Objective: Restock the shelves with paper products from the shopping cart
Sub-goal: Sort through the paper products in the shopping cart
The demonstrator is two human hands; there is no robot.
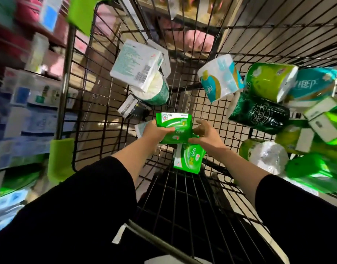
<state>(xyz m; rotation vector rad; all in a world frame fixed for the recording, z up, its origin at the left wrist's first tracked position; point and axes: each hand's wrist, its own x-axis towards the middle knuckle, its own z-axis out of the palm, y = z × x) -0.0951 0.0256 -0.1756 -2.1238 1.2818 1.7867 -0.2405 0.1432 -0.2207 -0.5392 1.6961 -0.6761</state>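
I look down into a black wire shopping cart (pixel 99 103). My left hand (pixel 154 130) grips a flat green wipes pack (pixel 176 126) from its left side, above the cart floor. My right hand (pixel 205 133) touches the pack's right edge, thumb below and fingers spread. A second green wipes pack (pixel 188 159) lies just under it. Further in lie a white tissue pack (pixel 137 65) on a green-wrapped paper roll (pixel 154 92). To the right are a white and teal roll (pixel 219 79) and a dark green pack (pixel 259 113).
Several green and teal paper packs (pixel 314 84) pile along the cart's right side. Blurred store shelves (pixel 30 103) with boxed goods stand to the left. Green foam pads (pixel 61 159) cover the cart's left frame. The cart handle (pixel 163 242) crosses near me.
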